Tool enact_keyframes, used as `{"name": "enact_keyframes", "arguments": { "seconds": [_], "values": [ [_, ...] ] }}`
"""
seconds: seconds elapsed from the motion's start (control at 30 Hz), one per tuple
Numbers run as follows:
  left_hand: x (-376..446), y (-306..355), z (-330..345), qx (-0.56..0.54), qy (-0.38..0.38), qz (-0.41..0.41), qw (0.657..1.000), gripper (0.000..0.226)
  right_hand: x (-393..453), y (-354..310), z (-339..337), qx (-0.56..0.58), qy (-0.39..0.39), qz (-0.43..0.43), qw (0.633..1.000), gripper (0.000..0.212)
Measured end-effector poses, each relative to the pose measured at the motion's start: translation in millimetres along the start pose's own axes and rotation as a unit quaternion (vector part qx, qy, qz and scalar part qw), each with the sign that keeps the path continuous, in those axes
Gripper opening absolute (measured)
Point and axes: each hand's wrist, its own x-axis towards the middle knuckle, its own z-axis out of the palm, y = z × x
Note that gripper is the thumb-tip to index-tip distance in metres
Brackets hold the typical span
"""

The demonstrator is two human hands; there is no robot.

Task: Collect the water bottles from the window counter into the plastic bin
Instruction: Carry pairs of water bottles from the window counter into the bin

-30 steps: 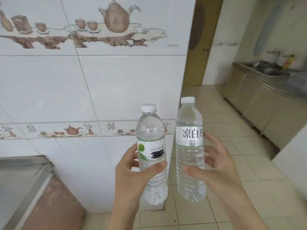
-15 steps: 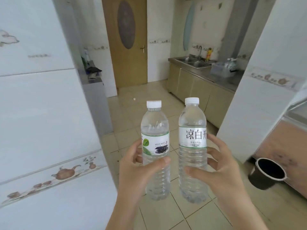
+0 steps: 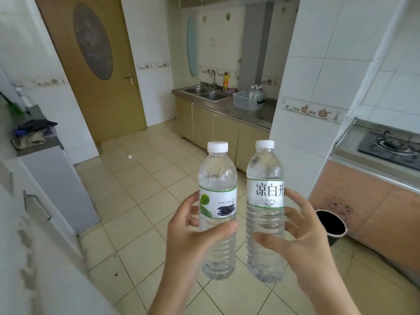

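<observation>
My left hand grips a clear water bottle with a green-leaf label, held upright in front of me. Beside it, my right hand grips a second clear water bottle with a white label and large black characters, also upright. Both have white caps and stand a small gap apart. Far across the kitchen, a grey plastic bin sits on the steel counter to the right of the sink, with several more bottles standing in it.
A tiled floor stretches ahead to the cabinets under the sink. A white tiled pillar stands on the right, with a gas hob and a black bucket beyond it. A wooden door and a grey cabinet lie to the left.
My view has swung from the tiled wall round into the kitchen, bringing the sink counter and bin into sight. Both hands keep the same hold on the two bottles.
</observation>
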Motion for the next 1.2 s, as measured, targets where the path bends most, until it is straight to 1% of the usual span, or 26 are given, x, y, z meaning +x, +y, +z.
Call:
{"name": "enact_keyframes", "arguments": {
  "seconds": [0.23,0.4,0.57,0.67,0.77,0.9,1.07,1.2],
  "values": [
    [96,-25,33,0.012,0.009,0.005,1.0,0.072,106,25,8,-0.006,-0.009,0.001,1.0,0.093],
    [185,-41,70,0.015,0.025,0.009,1.0,0.067,208,44,13,0.001,-0.049,-0.017,0.999,0.091],
    [267,-47,107,0.02,0.066,0.01,0.998,0.067,306,51,9,-0.006,-0.077,-0.017,0.997,0.091],
    [316,-54,130,0.007,0.082,0.007,0.997,0.066,364,53,5,-0.009,-0.074,-0.017,0.997,0.09],
    [358,-60,146,0.005,0.078,0.001,0.997,0.067,413,58,6,-0.002,-0.071,-0.012,0.997,0.088],
    [416,-71,158,0.01,0.077,-0.01,0.997,0.068,472,73,13,-0.008,-0.071,-0.011,0.997,0.092],
    [509,-90,172,0.01,0.057,-0.014,0.998,0.067,554,91,35,-0.007,-0.051,0.0,0.999,0.092],
    [597,-102,184,0.006,0.034,-0.017,0.999,0.072,629,98,58,-0.008,-0.022,0.001,1.0,0.091]
  ]
}}
